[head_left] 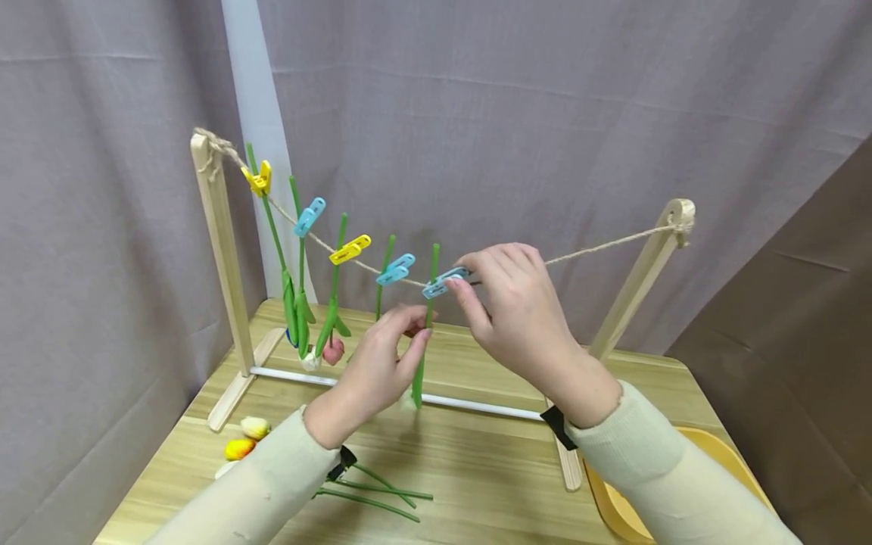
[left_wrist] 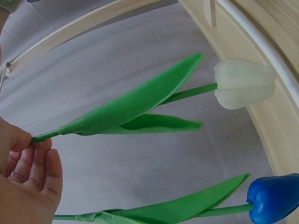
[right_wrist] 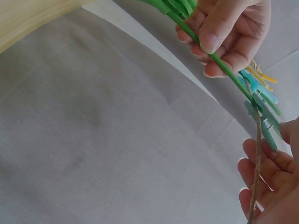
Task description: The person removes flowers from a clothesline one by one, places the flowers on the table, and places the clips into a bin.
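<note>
My left hand (head_left: 381,363) pinches the green stem of an artificial white tulip (left_wrist: 245,84) between thumb and fingers. The flower hangs head down, its leaves below my fingertips. At the rope, my right hand (head_left: 521,306) holds a light blue clothespin (head_left: 444,282) by its handle end, thumb against one side. The pin's jaws sit at the twine (right_wrist: 256,172) and the stem, just above my left hand. In the left wrist view a blue tulip (left_wrist: 273,198) hangs alongside the white one.
The twine spans two wooden posts (head_left: 228,265), joined low by a white rod (head_left: 480,406). Several tulips hang left under yellow (head_left: 350,249) and blue clothespins (head_left: 396,269). More tulips (head_left: 240,449) lie on the table at front left; a yellow tray (head_left: 602,503) stands at right.
</note>
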Tool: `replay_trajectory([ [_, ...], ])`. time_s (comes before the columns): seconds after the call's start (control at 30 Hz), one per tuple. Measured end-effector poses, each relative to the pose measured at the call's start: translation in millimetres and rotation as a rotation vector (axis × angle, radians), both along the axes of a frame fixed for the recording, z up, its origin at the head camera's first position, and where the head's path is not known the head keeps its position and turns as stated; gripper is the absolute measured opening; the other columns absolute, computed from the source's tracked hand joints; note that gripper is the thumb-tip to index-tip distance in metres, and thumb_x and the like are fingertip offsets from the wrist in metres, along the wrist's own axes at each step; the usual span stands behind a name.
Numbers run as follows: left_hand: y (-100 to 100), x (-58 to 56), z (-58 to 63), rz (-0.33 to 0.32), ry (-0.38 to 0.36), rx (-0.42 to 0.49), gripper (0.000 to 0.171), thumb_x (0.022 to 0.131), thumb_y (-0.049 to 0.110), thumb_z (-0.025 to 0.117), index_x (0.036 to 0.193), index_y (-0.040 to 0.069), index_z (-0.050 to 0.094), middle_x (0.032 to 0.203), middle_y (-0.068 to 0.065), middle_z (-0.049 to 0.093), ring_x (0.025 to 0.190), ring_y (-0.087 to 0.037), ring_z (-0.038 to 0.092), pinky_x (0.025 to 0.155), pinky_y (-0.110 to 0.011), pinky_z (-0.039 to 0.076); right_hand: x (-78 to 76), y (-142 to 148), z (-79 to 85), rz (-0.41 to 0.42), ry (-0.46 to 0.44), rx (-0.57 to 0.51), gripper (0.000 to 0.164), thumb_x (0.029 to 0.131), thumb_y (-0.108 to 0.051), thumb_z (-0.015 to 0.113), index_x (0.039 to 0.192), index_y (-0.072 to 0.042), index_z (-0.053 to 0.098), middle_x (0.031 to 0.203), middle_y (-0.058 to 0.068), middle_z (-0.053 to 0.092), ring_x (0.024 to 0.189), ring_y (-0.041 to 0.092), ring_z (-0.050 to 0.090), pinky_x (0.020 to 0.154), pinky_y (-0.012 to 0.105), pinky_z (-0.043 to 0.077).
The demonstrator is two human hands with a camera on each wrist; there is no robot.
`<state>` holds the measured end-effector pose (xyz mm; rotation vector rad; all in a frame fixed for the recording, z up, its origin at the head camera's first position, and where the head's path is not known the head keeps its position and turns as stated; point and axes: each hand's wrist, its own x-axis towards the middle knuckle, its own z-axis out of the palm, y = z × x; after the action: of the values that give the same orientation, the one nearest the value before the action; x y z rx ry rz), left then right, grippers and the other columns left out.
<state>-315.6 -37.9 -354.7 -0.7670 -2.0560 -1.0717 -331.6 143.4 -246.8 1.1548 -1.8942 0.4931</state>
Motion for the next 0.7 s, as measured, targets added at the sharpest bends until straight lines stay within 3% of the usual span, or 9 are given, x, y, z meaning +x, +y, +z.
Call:
replay_trajectory([
  [0.37,-3,2.2,-4.4,0.015,-0.008,-0.014,0.015,0.093,0.002,0.060,0.108,0.002,0.060,0.095,-0.003,0.060,0.088,-0.013,0.059,0.080,-0.025,0.050,1.9,-1,-3.5,0.033,0.030,-0.025,0.008,0.092,-0.014,0.065,0.092,-0.005,0.065,0.085,0.005,0.066,0.084,0.028,0.058,0.086,0.044,0.041],
  [0.7,-3,4.7,-11.5,-0.001,-0.087,-0.015,0.015,0.093,0.000,0.060,0.108,0.001,0.061,0.097,-0.004,0.061,0.088,-0.012,0.058,0.077,-0.028,0.052,3.3,4,2.3,0.020,0.100,-0.117,0.012,0.092,-0.013,0.064,0.095,-0.001,0.064,0.084,0.008,0.065,0.085,0.032,0.058,0.081,0.047,0.040],
])
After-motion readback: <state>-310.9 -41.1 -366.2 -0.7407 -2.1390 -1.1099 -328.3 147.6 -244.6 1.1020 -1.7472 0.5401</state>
